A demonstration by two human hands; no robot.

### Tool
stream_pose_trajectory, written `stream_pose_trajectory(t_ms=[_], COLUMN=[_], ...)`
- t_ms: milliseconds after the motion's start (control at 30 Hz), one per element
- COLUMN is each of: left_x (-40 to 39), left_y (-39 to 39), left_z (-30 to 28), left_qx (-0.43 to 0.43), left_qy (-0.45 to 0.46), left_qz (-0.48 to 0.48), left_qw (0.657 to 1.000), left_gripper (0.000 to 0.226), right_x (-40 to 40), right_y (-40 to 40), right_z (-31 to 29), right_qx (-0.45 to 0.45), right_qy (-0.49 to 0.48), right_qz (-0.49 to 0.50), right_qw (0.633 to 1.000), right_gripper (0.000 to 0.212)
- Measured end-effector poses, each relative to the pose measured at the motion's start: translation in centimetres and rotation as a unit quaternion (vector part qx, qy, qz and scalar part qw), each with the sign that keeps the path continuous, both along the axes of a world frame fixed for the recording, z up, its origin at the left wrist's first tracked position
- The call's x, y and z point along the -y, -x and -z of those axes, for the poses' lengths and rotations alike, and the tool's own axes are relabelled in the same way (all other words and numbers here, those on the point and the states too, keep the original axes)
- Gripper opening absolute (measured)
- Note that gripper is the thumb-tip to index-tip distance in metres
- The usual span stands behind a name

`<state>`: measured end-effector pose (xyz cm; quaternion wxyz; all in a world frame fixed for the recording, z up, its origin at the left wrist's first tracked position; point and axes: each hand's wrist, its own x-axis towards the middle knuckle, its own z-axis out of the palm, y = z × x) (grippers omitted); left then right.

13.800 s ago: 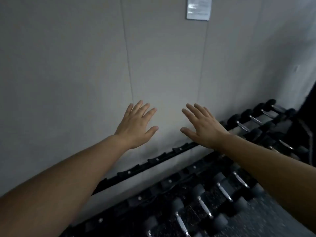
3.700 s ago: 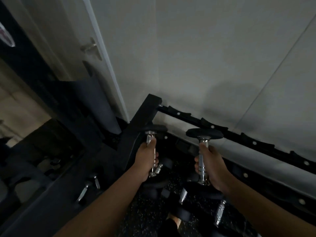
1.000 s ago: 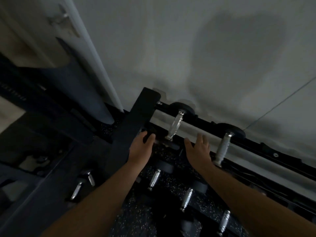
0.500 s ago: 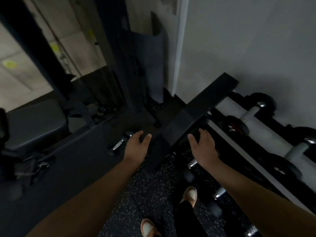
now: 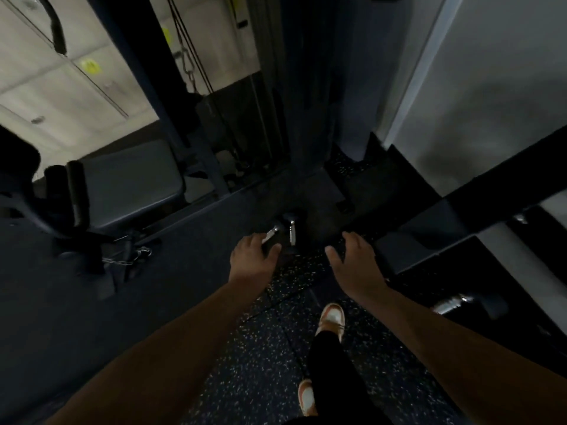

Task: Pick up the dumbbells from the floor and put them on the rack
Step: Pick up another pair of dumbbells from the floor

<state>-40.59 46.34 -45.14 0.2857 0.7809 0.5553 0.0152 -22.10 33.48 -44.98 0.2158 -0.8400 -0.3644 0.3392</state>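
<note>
Bench left, rack right, 2 dumbbells btwn, by empty hands.

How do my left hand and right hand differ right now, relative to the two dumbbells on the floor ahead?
The left hand overlaps the nearer dumbbell in view, fingers curled toward its handle; the right hand hangs over bare speckled floor, with the upright dumbbell off to its left. The left hand looks more closed, the right more spread. Both are palm-down and empty; no grasp is visible yet.
</note>
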Motion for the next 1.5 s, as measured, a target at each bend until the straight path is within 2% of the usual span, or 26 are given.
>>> stream_pose_trajectory(t_ms=[133, 233, 367, 567, 633, 733, 833, 1000, 1100, 1233, 1333, 1500], left_x=[-5.7, -9.3, -12.8, -17.8, -19.5, -22.5, -25.2, -28.0, -28.7, -29.7, -30.1, -30.2], left_y=[-1.2, -2.0, -2.0, -1.0, -0.7, -0.7, -1.1, -1.9, -2.1, -1.8, -1.6, -1.1], left_z=[5.2, 9.8, 17.0, 30.1, 35.5, 43.9, 51.2, 60.8, 65.2, 69.4, 71.0, 71.4], left_qx=[-0.050, -0.076, -0.136, -0.118, -0.096, -0.113, -0.092, -0.077, -0.082, -0.076, -0.097, -0.054], left_qy=[0.005, 0.020, 0.038, 0.094, 0.084, 0.057, 0.054, 0.068, 0.093, 0.161, 0.187, 0.219], left_qz=[0.025, 0.036, 0.080, 0.087, 0.091, 0.158, 0.192, 0.213, 0.202, 0.161, 0.157, 0.110], left_qw=[0.998, 0.996, 0.987, 0.985, 0.988, 0.979, 0.976, 0.972, 0.972, 0.971, 0.965, 0.968], left_gripper=[0.046, 0.048, 0.048, 0.045, 0.045, 0.046, 0.047, 0.052, 0.054, 0.044, 0.043, 0.039], right_x=[-5.9, -9.0, -12.9, -18.0, -20.0, -22.9, -24.9, -27.6, -29.5, -31.7, -31.7, -32.4], right_y=[-0.1, -0.2, -0.3, 0.2, 0.6, 1.4, 2.2, 2.0, 1.9, 2.0, 2.6, 2.1], right_z=[6.0, 10.4, 16.2, 28.3, 33.7, 42.0, 49.6, 59.0, 63.2, 67.5, 69.0, 69.9], right_qx=[-0.048, -0.047, -0.057, -0.031, -0.021, -0.010, -0.001, 0.009, 0.003, -0.041, -0.098, -0.143], right_qy=[0.026, 0.054, 0.065, 0.113, 0.116, 0.119, 0.131, 0.155, 0.166, 0.177, 0.127, 0.078], right_qz=[-0.011, -0.044, -0.037, -0.036, -0.024, -0.010, -0.011, -0.009, -0.004, 0.024, 0.113, 0.179], right_qw=[0.998, 0.997, 0.996, 0.992, 0.993, 0.993, 0.991, 0.988, 0.986, 0.983, 0.981, 0.970], right_gripper=[0.068, 0.065, 0.061, 0.066, 0.065, 0.062, 0.066, 0.068, 0.068, 0.059, 0.056, 0.043])
